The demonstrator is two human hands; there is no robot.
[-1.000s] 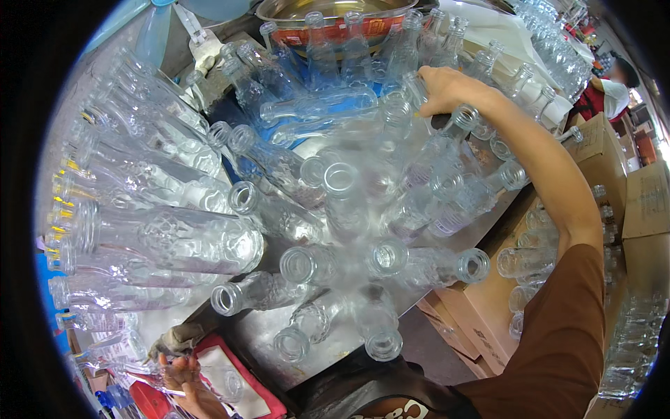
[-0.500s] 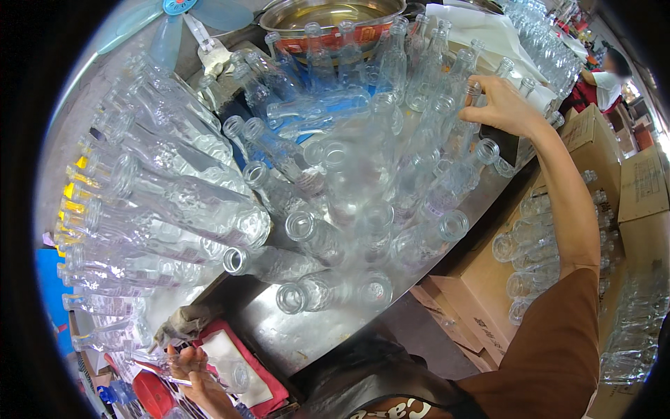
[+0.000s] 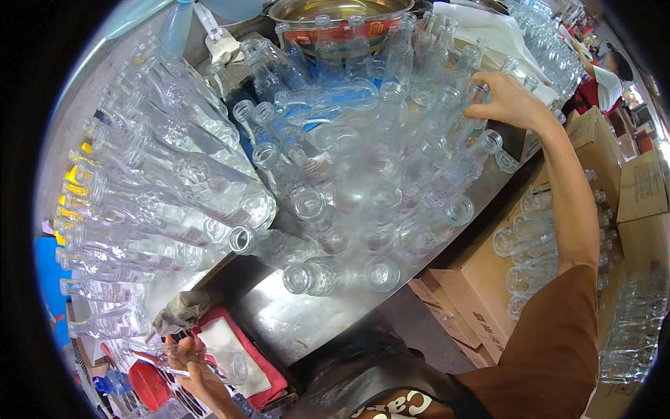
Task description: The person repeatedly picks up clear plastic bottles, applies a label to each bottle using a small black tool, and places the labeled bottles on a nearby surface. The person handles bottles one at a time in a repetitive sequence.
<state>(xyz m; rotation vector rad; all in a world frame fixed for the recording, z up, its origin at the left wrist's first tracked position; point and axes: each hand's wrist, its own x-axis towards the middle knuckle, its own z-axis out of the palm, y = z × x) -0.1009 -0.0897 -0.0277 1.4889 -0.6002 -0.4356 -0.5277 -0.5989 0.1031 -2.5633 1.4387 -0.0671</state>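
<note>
The right hand (image 3: pixel 508 101) is stretched far across the table (image 3: pixel 293 318), its fingers closed round the neck of one clear glass bottle (image 3: pixel 469 105) that stands in the far right part of a dense crowd of standing bottles (image 3: pixel 363 188). The left hand (image 3: pixel 187 353) is kept low at the near left edge, clamped on a smaller clear bottle (image 3: pixel 227 363) held over a red tray (image 3: pixel 244 356) lined with white cloth, with a grey rag (image 3: pixel 183 307) just beside it. Because the standing bottles touch one another, a risk is judged that lifting the gripped one at a slant could knock its neighbours and set several toppling; those nearest the table's right edge could be sent over onto the cardboard boxes (image 3: pixel 481 279) below. The outstretched forearm passes close over other necks and could catch them. A sloping stack of bottles lying on their sides (image 3: pixel 160 195) rises at the left, and a jolt to the table could be enough to start it sliding. As for contents, every bottle appears empty, with open mouths and no caps. The open boxes at the right are seen to hold more empty bottles. A metal basin (image 3: pixel 335 10) at the far edge holds a pale liquid, though what it is cannot be told.
</note>
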